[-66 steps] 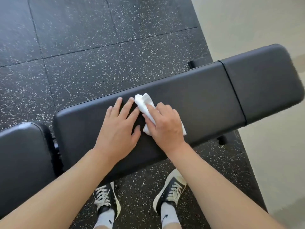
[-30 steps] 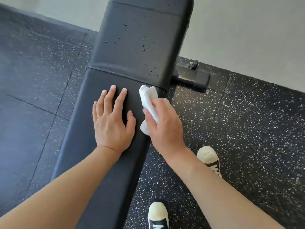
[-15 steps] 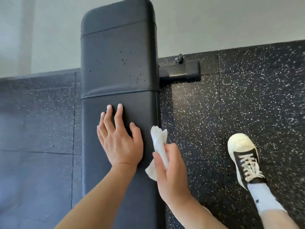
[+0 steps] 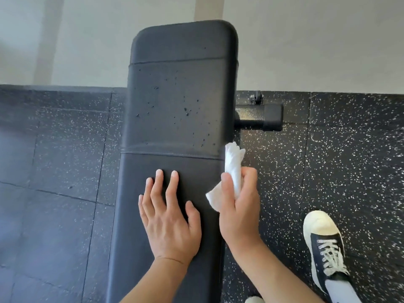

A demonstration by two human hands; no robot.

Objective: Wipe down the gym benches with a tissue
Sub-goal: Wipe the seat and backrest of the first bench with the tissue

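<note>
Your right hand (image 4: 239,206) is pinching one crumpled tissue (image 4: 232,169) beside the edge of one bench (image 4: 177,101). Just left of that grip, your left hand (image 4: 169,217) is resting flat, fingers spread, holding nothing.

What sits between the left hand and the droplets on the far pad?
In the head view, only bare black padding and the cross seam lie between the left hand and the droplets. The tissue is off at the bench's right edge.
</note>
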